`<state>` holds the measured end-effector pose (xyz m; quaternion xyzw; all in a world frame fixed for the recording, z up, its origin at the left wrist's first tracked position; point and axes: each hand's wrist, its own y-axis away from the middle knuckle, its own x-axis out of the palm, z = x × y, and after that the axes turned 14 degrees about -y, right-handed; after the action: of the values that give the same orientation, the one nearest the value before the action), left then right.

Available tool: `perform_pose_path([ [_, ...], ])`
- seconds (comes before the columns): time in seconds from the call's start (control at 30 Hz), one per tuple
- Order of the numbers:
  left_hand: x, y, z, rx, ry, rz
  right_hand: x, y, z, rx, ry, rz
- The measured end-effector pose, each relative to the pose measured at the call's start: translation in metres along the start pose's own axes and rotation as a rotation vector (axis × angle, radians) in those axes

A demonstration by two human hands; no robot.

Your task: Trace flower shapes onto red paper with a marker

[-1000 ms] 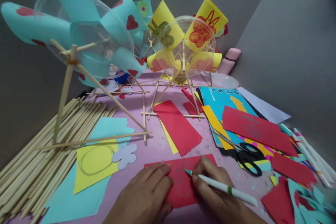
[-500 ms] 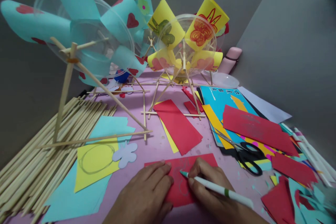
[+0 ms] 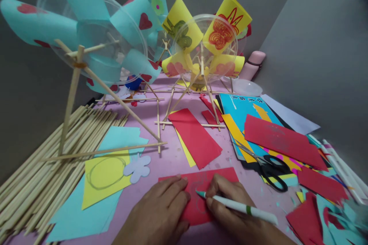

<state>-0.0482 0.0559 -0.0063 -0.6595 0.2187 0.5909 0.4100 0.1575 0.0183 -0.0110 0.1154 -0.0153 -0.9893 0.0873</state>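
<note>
Red paper (image 3: 197, 207), flat on pink table (image 3: 166, 157), pressed under left hand (image 3: 161, 206), spread flat; faintly outlined, apparently part-done, no fill visible, with green-tipped marker (image 3: 234, 204) pinched in right hand (image 3: 231, 190)

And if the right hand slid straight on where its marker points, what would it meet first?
Probably the left hand: its fingertips lie over the red paper, just beyond the green-tipped marker that the right hand holds. Exact depth is hard to judge.

Left grip (image 3: 162, 206) lies flat, right grip (image 3: 232, 191) pinched.
</note>
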Motion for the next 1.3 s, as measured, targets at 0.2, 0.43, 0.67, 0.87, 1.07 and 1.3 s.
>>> perform_pose_path([
  [0.2, -0.0011, -0.0010, -0.0006, -0.001, 0.003, -0.028, -0.0006, -0.0008, -0.0022, -0.027, -0.048, -0.007],
  [0.43, -0.0020, -0.0007, -0.0018, -0.034, 0.032, 0.018, -0.0018, 0.0015, -0.0052, 0.032, -0.057, -0.017],
  [0.67, 0.0015, 0.0001, 0.0007, -0.017, 0.038, 0.010, -0.0039, 0.0064, -0.0079, 0.029, -0.130, -0.177],
  [0.87, 0.0037, 0.0013, 0.0016, -0.007, 0.027, 0.015, 0.0020, 0.0057, -0.0005, 0.049, -0.128, -0.266],
  [1.07, 0.0011, 0.0014, -0.0005, -0.046, 0.028, -0.022, 0.0026, 0.0043, -0.0026, 0.021, -0.139, -0.204],
  [1.3, 0.0034, 0.0023, 0.0019, -0.012, 0.019, -0.017, 0.0001, 0.0001, -0.0064, 0.002, -0.065, -0.111],
])
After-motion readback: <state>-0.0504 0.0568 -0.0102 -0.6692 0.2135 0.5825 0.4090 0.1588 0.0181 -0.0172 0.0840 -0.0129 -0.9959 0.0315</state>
